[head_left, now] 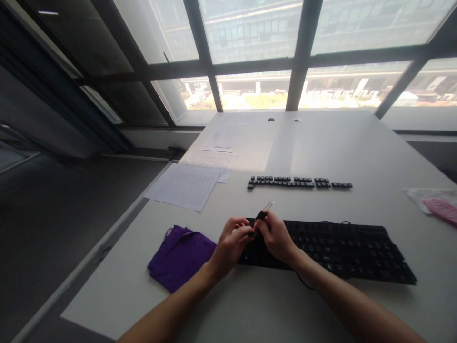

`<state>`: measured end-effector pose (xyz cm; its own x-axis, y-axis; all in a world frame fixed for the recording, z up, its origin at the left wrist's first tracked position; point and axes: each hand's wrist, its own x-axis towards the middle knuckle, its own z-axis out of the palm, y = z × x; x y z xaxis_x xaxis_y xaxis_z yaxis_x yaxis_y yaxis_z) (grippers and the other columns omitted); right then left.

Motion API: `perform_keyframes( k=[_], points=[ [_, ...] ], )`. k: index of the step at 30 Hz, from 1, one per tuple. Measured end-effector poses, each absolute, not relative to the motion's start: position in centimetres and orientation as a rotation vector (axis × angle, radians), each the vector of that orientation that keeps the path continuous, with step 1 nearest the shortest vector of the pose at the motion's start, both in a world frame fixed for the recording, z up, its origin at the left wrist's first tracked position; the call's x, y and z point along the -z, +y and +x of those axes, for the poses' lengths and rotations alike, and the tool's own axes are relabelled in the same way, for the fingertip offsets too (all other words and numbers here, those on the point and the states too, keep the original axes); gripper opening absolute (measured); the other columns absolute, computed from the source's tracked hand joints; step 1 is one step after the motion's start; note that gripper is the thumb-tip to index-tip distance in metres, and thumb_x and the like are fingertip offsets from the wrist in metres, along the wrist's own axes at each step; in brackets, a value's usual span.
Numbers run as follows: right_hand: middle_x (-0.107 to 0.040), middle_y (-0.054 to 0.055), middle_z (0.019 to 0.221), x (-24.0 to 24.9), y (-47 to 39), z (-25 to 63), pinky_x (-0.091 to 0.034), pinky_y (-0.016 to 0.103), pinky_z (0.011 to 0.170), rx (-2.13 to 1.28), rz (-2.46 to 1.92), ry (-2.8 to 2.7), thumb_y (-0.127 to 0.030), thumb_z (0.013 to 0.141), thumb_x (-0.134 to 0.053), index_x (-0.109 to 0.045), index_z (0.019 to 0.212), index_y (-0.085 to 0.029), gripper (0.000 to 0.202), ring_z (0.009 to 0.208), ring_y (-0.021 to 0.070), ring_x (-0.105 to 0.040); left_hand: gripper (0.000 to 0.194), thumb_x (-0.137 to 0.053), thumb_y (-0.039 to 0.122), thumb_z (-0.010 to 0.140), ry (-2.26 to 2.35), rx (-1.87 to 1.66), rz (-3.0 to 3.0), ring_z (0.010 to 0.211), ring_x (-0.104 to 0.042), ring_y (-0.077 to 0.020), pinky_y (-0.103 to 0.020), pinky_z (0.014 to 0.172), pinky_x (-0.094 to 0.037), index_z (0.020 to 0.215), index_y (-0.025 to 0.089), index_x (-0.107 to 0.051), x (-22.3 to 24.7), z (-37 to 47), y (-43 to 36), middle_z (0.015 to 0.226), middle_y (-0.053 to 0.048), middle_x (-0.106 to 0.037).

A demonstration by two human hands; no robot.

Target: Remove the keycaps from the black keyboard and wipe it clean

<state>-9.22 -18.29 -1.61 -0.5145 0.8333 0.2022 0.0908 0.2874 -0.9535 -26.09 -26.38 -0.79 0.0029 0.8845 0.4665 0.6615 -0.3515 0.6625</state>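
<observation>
Above the left part of the black keyboard (pixel 342 247), my two hands meet at the fingertips. My right hand (pixel 276 238) is closed around a keycap puller (pixel 262 215) with a dark handle, and its two thin wire prongs point up and away from me. Thumb and fingers of my left hand (pixel 232 240) are pinched beside the handle's lower end. A small dark piece shows at those left fingertips, too hidden to name. Beyond the keyboard, several loose black keycaps (pixel 282 182) lie in rows on the white table (pixel 321 147).
A folded purple cloth (pixel 180 257) lies left of my left hand. Printed paper sheets (pixel 185 186) run along the table's left edge. At the far right sits a pink item (pixel 442 209) on a clear bag. Windows (pixel 250 33) stand behind the table.
</observation>
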Motion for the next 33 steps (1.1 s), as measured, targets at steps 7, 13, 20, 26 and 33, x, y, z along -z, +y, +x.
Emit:
perform_keyframes(
  k=[7, 13, 20, 26, 33],
  points=[
    [-0.067, 0.001, 0.073, 1.8, -18.0, -9.4, -0.048, 0.029, 0.067, -1.314, -0.843, -1.731, -0.026, 0.099, -0.048, -0.051, 0.091, -0.021, 0.01, 0.065, 0.0163, -0.063, 0.011, -0.071, 0.026, 0.086, 1.774, -1.217, 1.913, 0.072, -0.063, -0.015, -0.031, 0.074, -0.053, 0.096, 0.02, -0.07, -0.7, -27.9, -18.5, 0.087, -0.002, -0.069],
    [-0.067, 0.0, 0.074, 1.6, -18.0, -9.2, -0.048, 0.028, 0.067, -1.309, -0.822, -1.724, -0.022, 0.098, -0.049, -0.051, 0.09, -0.021, 0.008, 0.066, 0.0165, -0.063, 0.008, -0.077, 0.023, 0.081, 1.758, -0.977, 2.254, 0.083, -0.06, -0.0198, -0.037, 0.084, -0.05, 0.088, 0.022, -0.074, 2.5, -28.3, -12.2, 0.087, -0.002, -0.073],
    [-0.066, 0.0, 0.073, 1.5, -18.0, -9.3, -0.048, 0.028, 0.066, -1.338, -0.809, -1.735, -0.02, 0.097, -0.05, -0.052, 0.089, -0.021, 0.008, 0.066, 0.0165, -0.063, 0.01, -0.08, 0.028, 0.078, 1.873, -0.924, 2.4, 0.102, -0.05, -0.0262, -0.043, 0.095, -0.046, 0.088, 0.026, -0.078, 2.7, -28.6, -10.6, 0.107, -0.006, -0.064],
    [-0.066, 0.001, 0.073, 1.4, -18.0, -9.1, -0.048, 0.028, 0.068, -1.329, -0.809, -1.772, -0.019, 0.096, -0.051, -0.053, 0.089, -0.021, 0.008, 0.067, 0.017, -0.063, 0.013, -0.082, 0.027, 0.076, 1.971, -0.988, 2.333, 0.106, -0.048, -0.0289, -0.046, 0.099, -0.043, 0.088, 0.026, -0.078, 3.1, -28.6, -9.9, 0.114, -0.007, -0.059],
    [-0.066, 0.0, 0.074, 1.3, -18.0, -9.0, -0.048, 0.028, 0.067, -1.335, -0.793, -1.779, -0.019, 0.096, -0.051, -0.053, 0.087, -0.021, 0.009, 0.066, 0.0164, -0.062, 0.011, -0.079, 0.027, 0.079, 1.953, -1.017, 2.317, 0.108, -0.046, -0.0291, -0.046, 0.097, -0.043, 0.089, 0.025, -0.078, 3.4, -28.7, -9.8, 0.117, -0.007, -0.059]
  ],
)
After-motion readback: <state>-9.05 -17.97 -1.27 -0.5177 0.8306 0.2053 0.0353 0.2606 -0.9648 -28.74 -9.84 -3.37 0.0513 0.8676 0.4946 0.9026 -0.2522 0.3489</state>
